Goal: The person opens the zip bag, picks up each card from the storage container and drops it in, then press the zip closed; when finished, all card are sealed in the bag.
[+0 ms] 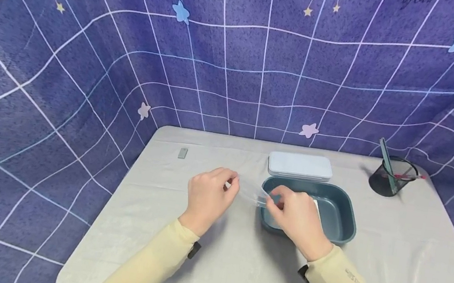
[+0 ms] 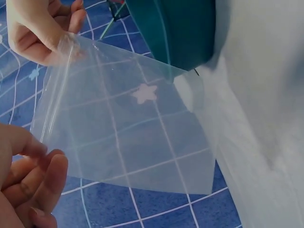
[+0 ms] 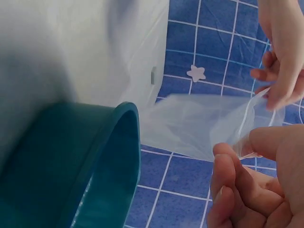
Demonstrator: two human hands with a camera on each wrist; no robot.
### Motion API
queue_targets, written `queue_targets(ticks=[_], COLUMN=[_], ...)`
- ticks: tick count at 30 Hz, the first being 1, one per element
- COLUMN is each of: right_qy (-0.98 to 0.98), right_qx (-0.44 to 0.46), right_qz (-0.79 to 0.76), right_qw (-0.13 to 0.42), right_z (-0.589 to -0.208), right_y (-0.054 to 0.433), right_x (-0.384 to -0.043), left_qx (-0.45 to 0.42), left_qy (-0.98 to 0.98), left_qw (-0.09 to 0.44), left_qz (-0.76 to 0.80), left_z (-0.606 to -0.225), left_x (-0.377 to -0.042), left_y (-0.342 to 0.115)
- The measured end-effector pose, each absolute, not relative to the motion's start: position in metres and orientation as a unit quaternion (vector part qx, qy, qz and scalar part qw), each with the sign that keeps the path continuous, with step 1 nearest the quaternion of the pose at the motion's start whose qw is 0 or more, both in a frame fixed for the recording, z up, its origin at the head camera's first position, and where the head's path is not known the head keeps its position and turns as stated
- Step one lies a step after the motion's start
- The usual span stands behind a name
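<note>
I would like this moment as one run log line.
left hand: pinches edge of clear bag | right hand: pinches same edge | teal basin: on table

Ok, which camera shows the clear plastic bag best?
The left wrist view: the clear plastic bag spreads broadly there, mostly unhidden. The right wrist view shows it slanted and narrower; the head view gives only a faint strip.

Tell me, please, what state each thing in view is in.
Bag: clear, held up, looks empty
Left hand: pinching the bag's edge
Right hand: pinching the bag's edge
Basin: upright, open, something white inside
Case: closed, lying flat
Cup: upright, holding slim items
Grey block: lying flat
</note>
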State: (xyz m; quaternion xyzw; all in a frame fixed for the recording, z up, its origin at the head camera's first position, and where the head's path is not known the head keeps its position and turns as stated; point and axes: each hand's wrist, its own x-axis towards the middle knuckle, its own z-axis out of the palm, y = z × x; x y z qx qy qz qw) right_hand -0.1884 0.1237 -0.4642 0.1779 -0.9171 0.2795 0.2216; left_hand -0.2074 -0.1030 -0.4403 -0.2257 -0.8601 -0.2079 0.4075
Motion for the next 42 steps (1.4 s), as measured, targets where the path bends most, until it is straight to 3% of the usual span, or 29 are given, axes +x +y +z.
queue_targets(ticks=[14, 42], right_qy=[-0.92, -0.911], right_qx=[0.168, 0.187], right_qz=[0.319, 0.343], right_qw=[0.152, 0.132], right_z=[-0.451, -0.451], right_y=[0.118, 0.111], right_x=[-0.188, -0.19], left_qx=[-0.201, -0.22], left_qy=[-0.909, -0.915], left_qw=[0.324, 0.216], left_qz=[-0.169, -0.259], left_z=[-0.449, -0.441], left_x=[-0.191, -0.189], left_y=[-0.132, -0.131])
